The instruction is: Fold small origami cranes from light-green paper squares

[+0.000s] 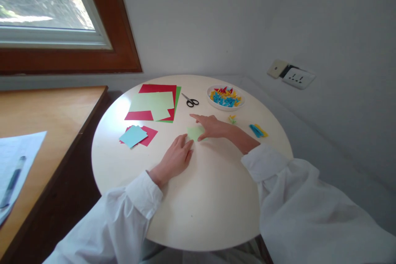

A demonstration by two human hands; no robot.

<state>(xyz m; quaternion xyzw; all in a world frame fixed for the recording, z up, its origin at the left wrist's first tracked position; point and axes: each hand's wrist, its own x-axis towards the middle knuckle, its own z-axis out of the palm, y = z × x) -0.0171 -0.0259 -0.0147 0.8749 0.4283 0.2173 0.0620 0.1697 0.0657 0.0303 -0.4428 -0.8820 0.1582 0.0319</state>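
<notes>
White sleeves (136,202) run out of frame at the bottom edge. Left hand (175,159) lies flat, fingers together, tips touching the pale green paper (194,133) mid-table (201,198). Right hand (213,127), fingers extended, presses on the paper, hiding its right part. Scissors (190,100) lie beyond.

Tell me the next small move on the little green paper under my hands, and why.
Probably slide the right hand across the small pale green paper sheet to press it flat while the left hand pins it. Left fingertips touch its lower left edge, the right hand covers its right side, and it lies on the round cream table.
</notes>
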